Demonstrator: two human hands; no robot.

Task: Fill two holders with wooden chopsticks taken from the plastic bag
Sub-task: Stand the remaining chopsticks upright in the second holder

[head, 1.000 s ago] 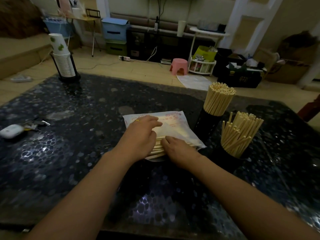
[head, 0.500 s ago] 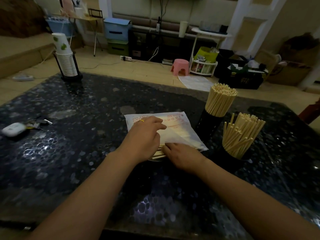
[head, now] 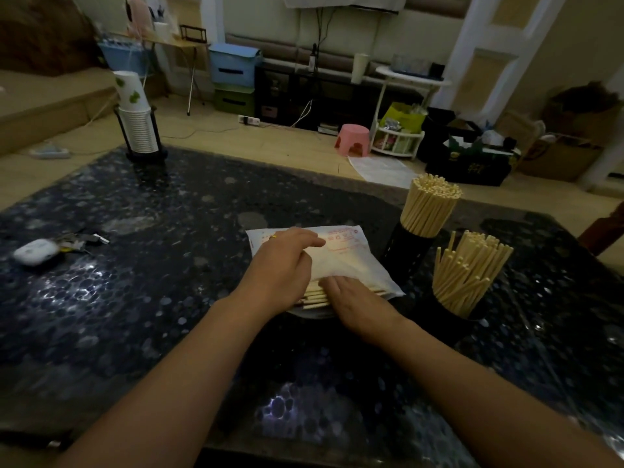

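A dark speckled table (head: 135, 298) stands in a cluttered room; both hands, left hand (head: 280, 268) and right hand (head: 354, 302), rest flat with relaxed fingers on the white plastic bag (head: 351, 258), with pale chopsticks (head: 315, 295) poking out between them.

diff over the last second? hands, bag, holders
Little changed. The left hand still lies on the plastic bag; the right hand stays at its open end on the chopstick ends, fingers edged slightly in. Both holders are unchanged.
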